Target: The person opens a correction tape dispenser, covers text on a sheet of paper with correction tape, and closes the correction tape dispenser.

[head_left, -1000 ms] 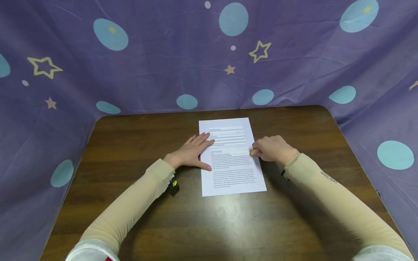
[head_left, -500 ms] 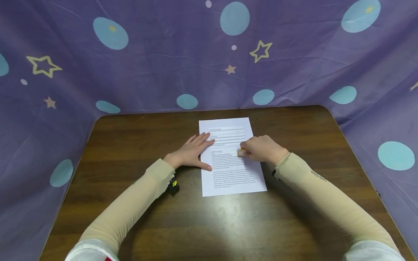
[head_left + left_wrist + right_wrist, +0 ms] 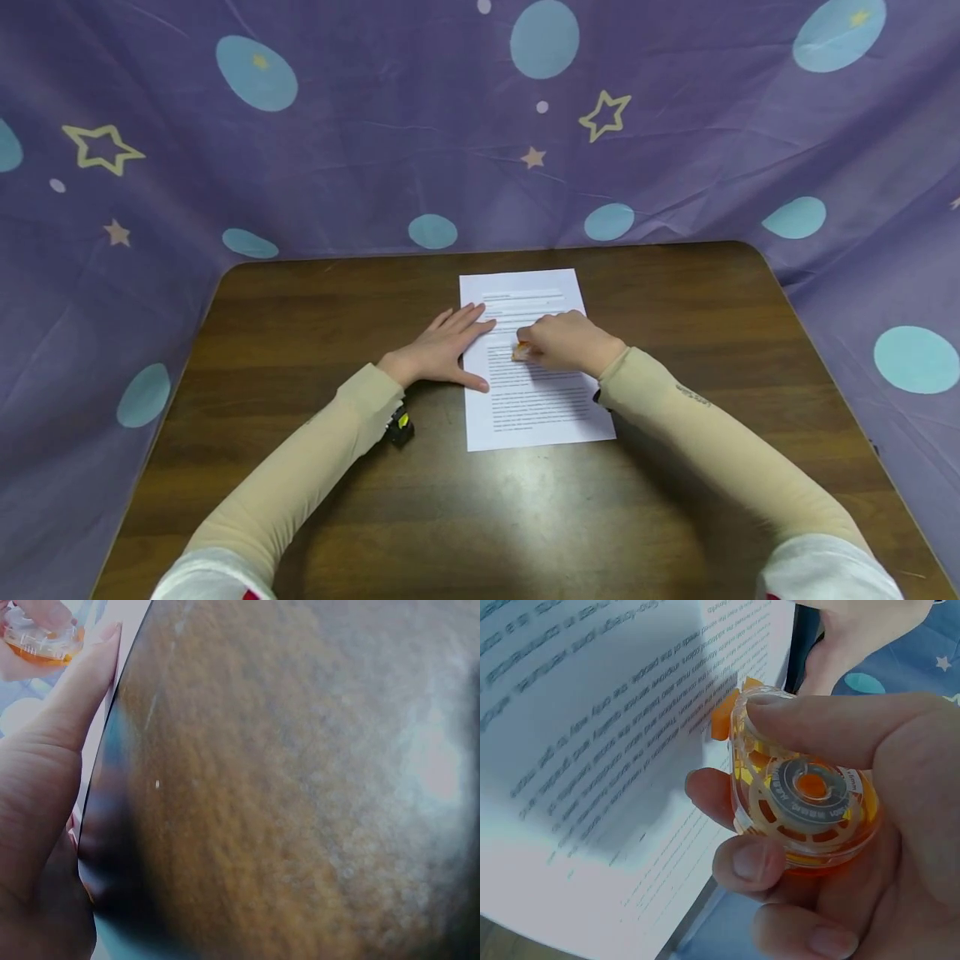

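A printed sheet of paper [image 3: 540,412] lies on the wooden table, with white strips over several lines of its upper text. On its left edge my left hand [image 3: 442,347] rests flat, fingers spread. My right hand [image 3: 566,342] grips a clear and orange correction tape dispenser [image 3: 810,795], thumb on one side and fingers curled round the other. In the right wrist view the orange tip [image 3: 724,714] is at the paper among the printed lines; whether it touches I cannot tell. The left wrist view shows the left thumb [image 3: 67,712] along the paper's edge.
The brown table [image 3: 337,517] has a rounded far edge. Behind it hangs a purple curtain [image 3: 360,150] with stars and blue dots. A small black wrist device [image 3: 400,427] sits under the left wrist.
My right hand has slid leftward across the sheet with the correction tape, from its right margin to near the left of the text. The left hand has kept its place on the paper.
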`<state>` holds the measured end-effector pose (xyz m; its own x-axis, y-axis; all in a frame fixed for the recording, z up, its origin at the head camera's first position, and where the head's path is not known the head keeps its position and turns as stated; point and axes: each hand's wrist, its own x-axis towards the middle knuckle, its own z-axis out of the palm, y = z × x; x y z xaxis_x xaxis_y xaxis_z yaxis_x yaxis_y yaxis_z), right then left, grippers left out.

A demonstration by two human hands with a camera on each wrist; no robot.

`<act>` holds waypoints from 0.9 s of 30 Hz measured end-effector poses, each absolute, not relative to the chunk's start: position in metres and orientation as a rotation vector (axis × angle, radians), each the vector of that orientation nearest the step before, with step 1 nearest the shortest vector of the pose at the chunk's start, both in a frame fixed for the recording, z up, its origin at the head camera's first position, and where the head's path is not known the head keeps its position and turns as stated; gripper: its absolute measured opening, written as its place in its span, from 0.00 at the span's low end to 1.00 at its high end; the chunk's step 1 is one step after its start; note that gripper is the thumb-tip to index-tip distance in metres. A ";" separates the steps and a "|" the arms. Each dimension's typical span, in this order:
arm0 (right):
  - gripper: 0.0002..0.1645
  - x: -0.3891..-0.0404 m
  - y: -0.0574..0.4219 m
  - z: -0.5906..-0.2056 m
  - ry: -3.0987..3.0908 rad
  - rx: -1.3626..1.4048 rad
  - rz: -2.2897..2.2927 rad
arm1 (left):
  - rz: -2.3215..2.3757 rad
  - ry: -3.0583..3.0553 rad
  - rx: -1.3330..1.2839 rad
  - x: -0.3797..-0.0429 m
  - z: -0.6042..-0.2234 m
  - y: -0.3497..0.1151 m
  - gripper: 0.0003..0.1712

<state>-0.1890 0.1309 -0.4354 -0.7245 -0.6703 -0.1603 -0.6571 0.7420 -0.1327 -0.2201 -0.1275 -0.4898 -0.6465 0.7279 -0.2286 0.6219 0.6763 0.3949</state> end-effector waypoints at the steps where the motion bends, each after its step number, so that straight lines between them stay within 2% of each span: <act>1: 0.08 -0.189 0.129 -0.436 2.742 -1.062 -0.102 | 0.396 2.526 1.065 -0.220 -0.490 -0.128 0.67; 17: 0.06 -0.185 0.113 -0.435 2.719 -1.065 -0.073 | 0.435 2.528 1.082 -0.221 -0.497 -0.129 0.67; 27: 0.01 -0.184 0.108 -0.437 2.758 -0.996 -0.037 | 0.393 2.533 1.078 -0.218 -0.488 -0.128 0.67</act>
